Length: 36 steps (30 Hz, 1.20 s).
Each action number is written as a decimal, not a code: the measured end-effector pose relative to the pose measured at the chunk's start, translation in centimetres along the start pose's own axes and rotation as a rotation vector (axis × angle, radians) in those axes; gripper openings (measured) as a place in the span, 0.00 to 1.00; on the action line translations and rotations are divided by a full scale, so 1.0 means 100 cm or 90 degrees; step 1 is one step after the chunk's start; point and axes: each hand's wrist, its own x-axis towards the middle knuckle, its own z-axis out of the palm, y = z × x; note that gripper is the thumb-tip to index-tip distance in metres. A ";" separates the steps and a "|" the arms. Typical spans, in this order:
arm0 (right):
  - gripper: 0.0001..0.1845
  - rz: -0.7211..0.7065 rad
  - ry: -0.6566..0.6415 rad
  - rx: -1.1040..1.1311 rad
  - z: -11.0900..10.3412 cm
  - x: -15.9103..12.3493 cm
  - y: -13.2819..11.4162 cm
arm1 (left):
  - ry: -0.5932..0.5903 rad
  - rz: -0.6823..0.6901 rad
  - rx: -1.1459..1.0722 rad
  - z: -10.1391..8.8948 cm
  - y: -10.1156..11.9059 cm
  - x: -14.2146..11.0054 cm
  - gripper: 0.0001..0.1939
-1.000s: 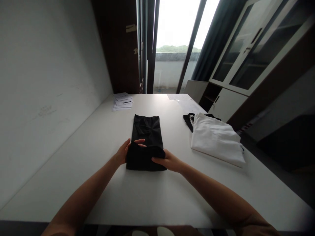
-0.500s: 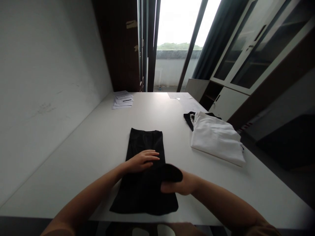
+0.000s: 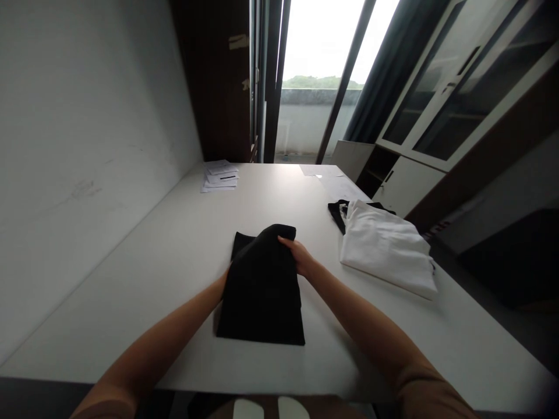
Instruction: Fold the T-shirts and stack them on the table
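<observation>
A black folded garment lies on the white table in front of me; I cannot make out its exact kind. Its near part is folded up and away from me over the far part. My right hand grips the lifted layer at its far right corner, thumb on top. On the other side, my left forearm reaches to the garment's left edge. The left hand itself is hidden under the raised layer, so its fingers do not show.
A white garment lies to the right, partly over another black garment. Papers are stacked at the far left of the table, beside the wall. More sheets lie at the far right. A cabinet stands beyond.
My right hand has carried the garment's near edge away from me, folding it over the far part. The left hand, earlier flat on top, is now covered by the cloth.
</observation>
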 end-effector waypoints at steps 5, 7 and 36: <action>0.04 0.008 0.072 -0.085 -0.015 0.026 0.021 | 0.015 -0.023 -0.126 -0.006 0.019 0.018 0.27; 0.05 -0.029 0.090 -0.173 -0.019 0.034 0.025 | 0.028 -0.053 -0.163 -0.003 0.019 0.021 0.30; 0.29 -0.415 0.232 -1.040 -0.041 0.061 0.032 | 0.051 0.336 0.699 0.001 0.006 0.020 0.23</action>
